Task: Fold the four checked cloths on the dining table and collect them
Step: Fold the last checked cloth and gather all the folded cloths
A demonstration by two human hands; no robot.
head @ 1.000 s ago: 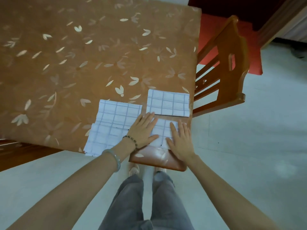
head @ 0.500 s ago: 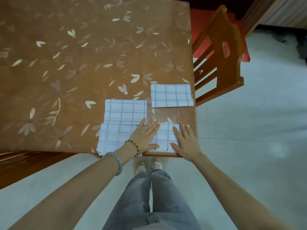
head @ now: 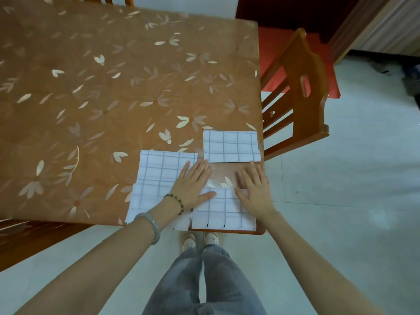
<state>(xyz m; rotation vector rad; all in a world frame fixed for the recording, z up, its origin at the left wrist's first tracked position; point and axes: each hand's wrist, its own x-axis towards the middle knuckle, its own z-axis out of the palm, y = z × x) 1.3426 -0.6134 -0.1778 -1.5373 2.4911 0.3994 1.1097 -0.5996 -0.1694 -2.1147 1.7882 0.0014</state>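
Left fingers (head: 198, 170): straight, slightly spread, holding nothing, lying flat over the right edge of the wide cloth (head: 163, 171); the thumb lies on the near folded cloth (head: 223, 211).
Right fingers (head: 255, 172): straight, slightly spread, holding nothing, flat on the bare tabletop (head: 102, 98).
Left hand (head: 193, 186): palm down; beaded bracelet (head: 175, 202) and pale bangle (head: 150, 223) at the wrist.
Right hand (head: 254, 192): palm down, its heel on the near folded cloth's right part.
Near folded cloth: at the tabletop's near edge, between the wrists.
Wide cloth: left of it, a second layer offset beneath; whether that is one cloth or two cannot be told.
Far folded cloth (head: 230, 146): at the right edge, beyond the fingers, apart from them.
Wooden chair (head: 300, 98): beside that right edge.
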